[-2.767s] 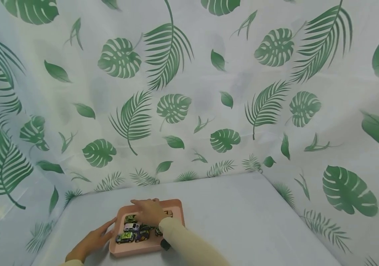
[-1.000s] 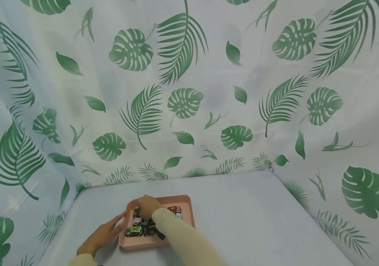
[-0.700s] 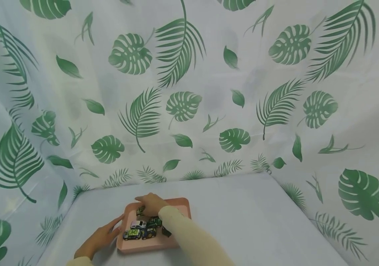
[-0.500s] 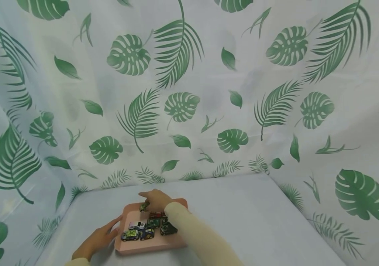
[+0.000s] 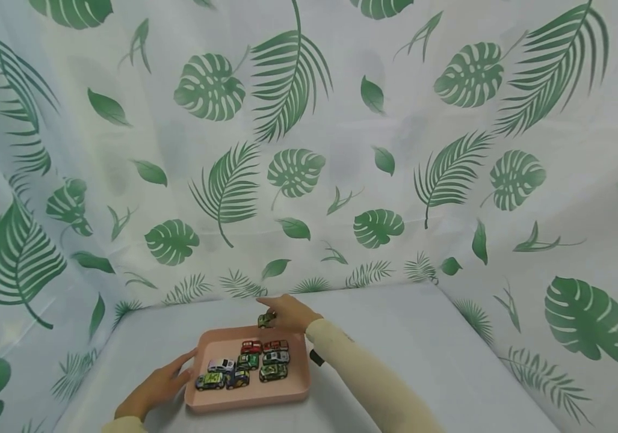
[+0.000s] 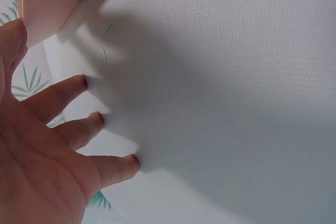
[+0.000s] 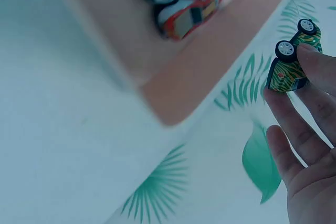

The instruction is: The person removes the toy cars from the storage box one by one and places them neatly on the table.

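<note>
My right hand (image 5: pixel 289 314) pinches a green-and-yellow patterned toy car (image 5: pixel 266 320) above the back rim of a pink tray (image 5: pixel 249 400). In the right wrist view the car (image 7: pixel 294 59) sits between thumb and fingertips, wheels showing. The left hand (image 5: pixel 157 388) is at the tray's left side; the left wrist view has it touching the tray wall (image 6: pixel 52 3), with the other fingers spread toward the white surface. Several toy cars lie inside the tray, among them a white one (image 5: pixel 221 365), a yellow-green one (image 5: pixel 210 381), a blue one (image 5: pixel 237 378) and a red one (image 5: pixel 251 346).
The tray stands on a white tabletop (image 5: pixel 384 337), toward its left. Leaf-printed white sheeting (image 5: pixel 319 252) rises behind the table and on both sides. A small black object (image 5: pixel 316 358) shows under the right wrist.
The right hand took hold of the green patterned car in the tray's back left, lifted it, and carried it right and back past the rim. The left hand stays at the tray's side.
</note>
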The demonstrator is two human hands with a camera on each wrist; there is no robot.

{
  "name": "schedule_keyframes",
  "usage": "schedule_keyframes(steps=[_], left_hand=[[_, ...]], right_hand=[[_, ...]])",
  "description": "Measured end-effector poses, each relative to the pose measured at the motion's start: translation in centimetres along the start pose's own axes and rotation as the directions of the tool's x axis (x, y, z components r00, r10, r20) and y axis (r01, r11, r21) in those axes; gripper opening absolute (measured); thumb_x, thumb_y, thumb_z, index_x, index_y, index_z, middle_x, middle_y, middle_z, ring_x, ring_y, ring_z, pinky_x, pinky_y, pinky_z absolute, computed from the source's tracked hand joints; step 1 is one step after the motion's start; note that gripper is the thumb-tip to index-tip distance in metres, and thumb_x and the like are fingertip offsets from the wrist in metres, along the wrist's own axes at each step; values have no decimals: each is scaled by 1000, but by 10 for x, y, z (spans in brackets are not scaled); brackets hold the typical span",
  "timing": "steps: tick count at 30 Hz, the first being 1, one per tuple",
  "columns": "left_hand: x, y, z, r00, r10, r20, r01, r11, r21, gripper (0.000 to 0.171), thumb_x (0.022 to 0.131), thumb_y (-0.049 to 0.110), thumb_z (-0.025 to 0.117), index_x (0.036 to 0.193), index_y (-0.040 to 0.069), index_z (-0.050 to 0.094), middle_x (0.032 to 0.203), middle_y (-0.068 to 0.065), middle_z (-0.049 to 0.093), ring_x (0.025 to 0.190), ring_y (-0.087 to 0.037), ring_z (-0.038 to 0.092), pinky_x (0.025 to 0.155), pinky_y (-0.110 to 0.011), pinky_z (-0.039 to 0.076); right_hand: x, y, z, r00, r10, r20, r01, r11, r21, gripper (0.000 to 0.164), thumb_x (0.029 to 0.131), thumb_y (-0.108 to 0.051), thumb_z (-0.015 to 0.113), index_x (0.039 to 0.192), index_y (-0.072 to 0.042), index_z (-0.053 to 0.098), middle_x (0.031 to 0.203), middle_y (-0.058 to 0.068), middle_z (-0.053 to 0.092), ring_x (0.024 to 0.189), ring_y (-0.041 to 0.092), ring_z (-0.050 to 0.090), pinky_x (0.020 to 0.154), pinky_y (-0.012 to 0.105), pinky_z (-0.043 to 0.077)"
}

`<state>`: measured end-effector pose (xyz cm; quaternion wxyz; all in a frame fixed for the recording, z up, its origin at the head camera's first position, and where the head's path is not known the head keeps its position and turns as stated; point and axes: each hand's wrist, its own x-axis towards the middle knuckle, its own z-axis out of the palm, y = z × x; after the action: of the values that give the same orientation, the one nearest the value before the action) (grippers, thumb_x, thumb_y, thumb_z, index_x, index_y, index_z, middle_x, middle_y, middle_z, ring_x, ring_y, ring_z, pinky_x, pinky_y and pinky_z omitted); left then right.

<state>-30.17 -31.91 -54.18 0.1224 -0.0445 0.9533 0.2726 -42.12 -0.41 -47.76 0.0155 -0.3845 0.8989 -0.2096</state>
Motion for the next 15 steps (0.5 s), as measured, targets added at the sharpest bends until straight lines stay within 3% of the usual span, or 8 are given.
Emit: schedule_keyframes(steps=[4, 15], left_hand=[[1, 2, -1, 1000, 5, 7, -5, 1000, 4, 67, 97, 56, 50, 149, 16, 40, 143, -28, 45, 127, -54, 44, 98, -70, 36], [1, 1, -2, 1000, 1, 19, -1, 1000, -7, 72, 95, 61, 48, 149, 14, 39, 142, -30, 45, 126, -54, 43, 97, -70, 36]], right_hand=[[-14, 10, -8, 999, -13, -37, 12, 1000, -20, 71, 87, -10, 74, 149, -22, 42, 120, 2, 69, 107, 11, 66, 91, 27, 54], [-48, 37, -28, 992, 50, -114, -45, 998, 42, 75, 89, -8, 70, 153, -14, 33, 116, 8, 71, 107, 18, 67, 88, 33, 56]])
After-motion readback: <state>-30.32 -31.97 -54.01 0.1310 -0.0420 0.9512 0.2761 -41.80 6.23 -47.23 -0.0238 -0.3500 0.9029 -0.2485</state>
